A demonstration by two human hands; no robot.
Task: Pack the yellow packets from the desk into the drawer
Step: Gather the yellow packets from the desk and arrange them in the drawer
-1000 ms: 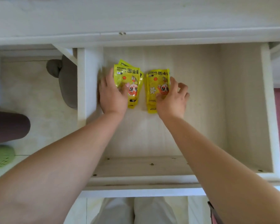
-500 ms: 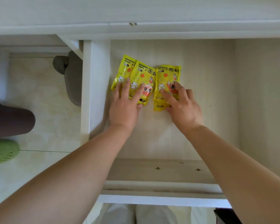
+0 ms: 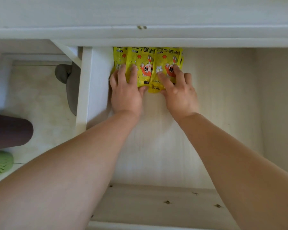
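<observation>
Yellow packets (image 3: 146, 63) overlap in the far left corner of the drawer (image 3: 206, 113), pressed flat by the outspread left hand (image 3: 125, 95) and right hand (image 3: 179, 95); pushing evenly should keep their edges square.

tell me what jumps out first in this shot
The bright yellow packets stand out first, side by side at the far left of the open drawer, tops under the edge of the desk. Both hands press on them with straight fingers: the left hand on the left ones, the right hand on the right ones.
</observation>
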